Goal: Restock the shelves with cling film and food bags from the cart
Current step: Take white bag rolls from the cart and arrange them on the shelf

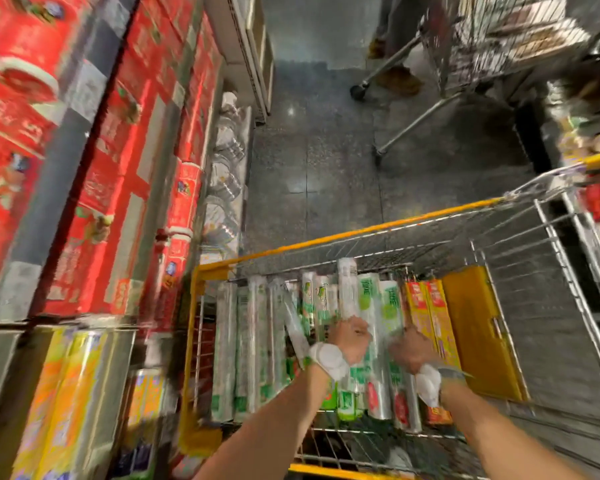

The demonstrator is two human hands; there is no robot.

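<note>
A wire cart with a yellow rim stands below me. It holds several clear and green cling film rolls side by side and yellow-red boxes to their right. My left hand grips a white-green roll that sticks up above the others. My right hand is down among the rolls with curled fingers, apparently round a clear roll; blur hides the exact hold. Both wrists carry white wrappings.
Shelves on the left hold red boxes above and yellow-orange packs below. A yellow flap lies in the cart's right part. Another trolley and a person's feet are up the grey aisle floor.
</note>
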